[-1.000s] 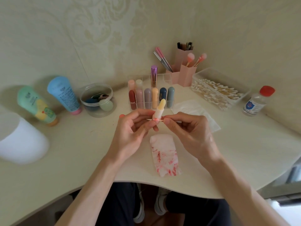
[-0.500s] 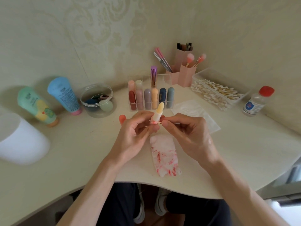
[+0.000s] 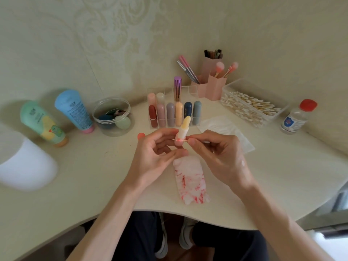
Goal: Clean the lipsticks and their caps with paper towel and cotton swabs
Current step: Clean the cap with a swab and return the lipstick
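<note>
Where two walls of pale, embossed floral wallpaper meet, a cream matte desk [image 3: 75, 185] with a scooped front edge fills the corner. At far left sits a smooth white rounded object [image 3: 28, 166], then a green tube [image 3: 42, 123] and a blue tube [image 3: 74, 110], both cap-down, then a clear round tub [image 3: 112, 127] of egg-shaped sponges. An orange-red cap [image 3: 141, 136] sits on the desk just beside the left hand [image 3: 150, 157], whose thumb and fingers curl round the base of an open lipstick [image 3: 183, 129]. It is held upright above the desk, its waxy pale-yellow bullet slanted at the tip. Behind stands a clear organiser [image 3: 174, 112] of matte capped lipsticks. Under the hands lies a crumpled paper towel [image 3: 191, 180] smeared red. The right hand [image 3: 220, 157] pinches a thin wooden cotton swab [image 3: 181, 140], its pink-stained tip touching the lipstick's collar. Further right are a flat white sheet [image 3: 226, 129], angular pink brush holders [image 3: 212, 83], a clear swab box [image 3: 252, 106] and a clear red-capped bottle [image 3: 297, 117].
</note>
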`<state>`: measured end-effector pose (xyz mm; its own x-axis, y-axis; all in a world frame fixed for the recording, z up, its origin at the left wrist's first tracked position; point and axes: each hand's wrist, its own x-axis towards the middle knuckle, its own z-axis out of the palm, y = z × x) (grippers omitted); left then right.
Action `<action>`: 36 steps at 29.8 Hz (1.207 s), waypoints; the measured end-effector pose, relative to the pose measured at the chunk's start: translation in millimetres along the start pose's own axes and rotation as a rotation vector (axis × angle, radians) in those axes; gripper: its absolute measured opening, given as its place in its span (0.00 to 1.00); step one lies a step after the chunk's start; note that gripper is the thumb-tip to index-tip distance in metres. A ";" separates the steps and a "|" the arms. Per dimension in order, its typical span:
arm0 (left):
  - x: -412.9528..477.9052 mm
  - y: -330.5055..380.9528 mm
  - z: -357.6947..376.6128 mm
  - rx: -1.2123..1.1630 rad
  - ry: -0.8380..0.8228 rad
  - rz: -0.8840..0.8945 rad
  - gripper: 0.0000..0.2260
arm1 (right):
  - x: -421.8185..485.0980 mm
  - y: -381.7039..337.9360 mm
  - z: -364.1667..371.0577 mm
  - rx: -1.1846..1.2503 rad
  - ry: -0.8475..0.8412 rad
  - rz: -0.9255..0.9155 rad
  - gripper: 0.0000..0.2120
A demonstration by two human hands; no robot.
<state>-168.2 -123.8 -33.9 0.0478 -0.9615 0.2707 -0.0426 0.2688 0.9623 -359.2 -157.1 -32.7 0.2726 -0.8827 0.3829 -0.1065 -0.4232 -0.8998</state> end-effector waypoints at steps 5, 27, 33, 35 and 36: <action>1.9 -6.5 -0.6 -0.027 0.008 -0.027 0.15 | -0.5 0.7 1.9 -0.015 -0.011 -0.008 0.06; -0.1 -1.4 -0.2 0.051 0.010 -0.007 0.15 | -2.5 1.4 2.7 -0.027 -0.049 -0.030 0.05; 0.4 -2.5 -2.5 0.115 -0.066 0.032 0.14 | -2.3 2.0 1.1 -0.022 -0.029 -0.036 0.05; 0.4 -0.9 -1.6 0.098 -0.045 0.029 0.16 | -2.4 1.8 1.2 -0.030 -0.032 -0.036 0.05; 0.4 0.6 -1.0 0.066 -0.017 0.018 0.17 | -2.5 1.6 1.2 -0.030 -0.032 -0.037 0.05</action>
<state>-167.1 -124.0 -33.3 0.0291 -0.9575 0.2869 -0.1095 0.2823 0.9531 -358.9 -155.4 -35.3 0.3069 -0.8596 0.4085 -0.1241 -0.4617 -0.8783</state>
